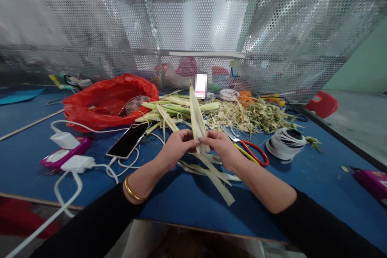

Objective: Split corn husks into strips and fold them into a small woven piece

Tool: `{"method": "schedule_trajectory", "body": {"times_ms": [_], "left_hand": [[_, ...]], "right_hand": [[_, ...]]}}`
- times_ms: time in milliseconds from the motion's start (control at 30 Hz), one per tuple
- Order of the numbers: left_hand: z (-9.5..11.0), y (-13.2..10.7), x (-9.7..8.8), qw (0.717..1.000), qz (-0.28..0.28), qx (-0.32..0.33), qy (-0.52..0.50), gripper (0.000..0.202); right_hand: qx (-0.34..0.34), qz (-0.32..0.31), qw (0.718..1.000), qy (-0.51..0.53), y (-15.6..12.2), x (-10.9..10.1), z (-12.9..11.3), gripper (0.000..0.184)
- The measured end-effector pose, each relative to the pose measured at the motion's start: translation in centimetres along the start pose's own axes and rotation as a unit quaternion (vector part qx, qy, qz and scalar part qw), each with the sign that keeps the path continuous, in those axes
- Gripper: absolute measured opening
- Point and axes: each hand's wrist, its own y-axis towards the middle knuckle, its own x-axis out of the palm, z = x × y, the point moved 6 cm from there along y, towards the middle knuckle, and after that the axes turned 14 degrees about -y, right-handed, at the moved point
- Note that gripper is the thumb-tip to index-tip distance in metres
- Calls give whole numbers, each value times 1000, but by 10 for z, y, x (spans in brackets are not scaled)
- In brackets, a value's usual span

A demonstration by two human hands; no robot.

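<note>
Both my hands meet over the blue table [187, 197] and pinch a pale dried leaf [196, 117] that stands upright, its tip pointing away from me. My left hand [178, 147] grips its left side with fingers closed; a gold bangle sits on that wrist. On the leaf's right side my right hand [222, 147] is closed. Loose leaf strips [216, 177] trail from the hands toward me across the table.
A red plastic bag [105, 98] lies at the left, a phone [128, 140] with white chargers and cables beside it. Green stalks [178, 109] and a heap of leaf scraps [250, 115] lie behind. Red-handled scissors [252, 151] and a white tape roll [286, 143] sit right. Perforated metal screens stand behind.
</note>
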Motion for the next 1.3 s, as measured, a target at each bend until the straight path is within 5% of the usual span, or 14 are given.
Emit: {"method": "schedule_trajectory", "body": {"times_ms": [333, 633, 1067, 1300], "left_hand": [[-2, 3, -5, 999, 25, 14, -21, 23], [-11, 2, -4, 996, 28, -51, -70, 28], [-18, 1, 2, 975, -10, -129, -180, 21], [-12, 1, 1, 964, -11, -125, -233, 8]], "right_hand": [[-14, -13, 1000, 9, -3, 2, -6, 29], [1, -50, 997, 55, -2, 4, -1, 35], [58, -69, 988, 128, -1, 6, 3, 18], [32, -83, 987, 133, 1, 3, -3, 15]]}}
